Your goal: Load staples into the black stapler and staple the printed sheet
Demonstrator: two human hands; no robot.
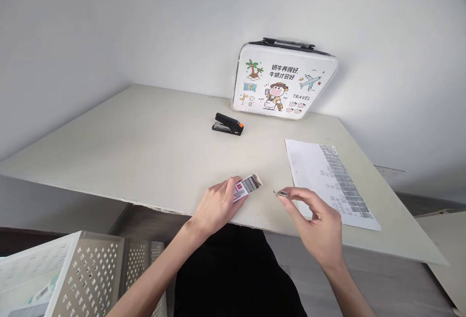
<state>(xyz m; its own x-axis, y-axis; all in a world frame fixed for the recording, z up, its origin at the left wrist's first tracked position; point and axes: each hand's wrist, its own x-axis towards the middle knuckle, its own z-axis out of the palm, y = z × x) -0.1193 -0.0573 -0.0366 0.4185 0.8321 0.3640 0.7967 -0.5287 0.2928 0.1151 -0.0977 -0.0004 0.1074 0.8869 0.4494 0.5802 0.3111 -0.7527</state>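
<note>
Near the table's front edge, my left hand (217, 202) is closed around a small staple box (247, 187), white with red print. Its right end is open, and grey rows of staples show there. Between thumb and forefinger, my right hand (320, 222) pinches a short strip of staples (281, 193), apart from the box and to its right. Farther back on the table lies a black stapler (228, 125) with an orange part at its right end; its top arm is raised at the left.
A printed sheet of paper (309, 166) lies at the right, partly behind my right hand. A white cartoon case (284, 81) leans on the wall at the back of the table (145, 137). White perforated baskets (91, 278) stand below at the left.
</note>
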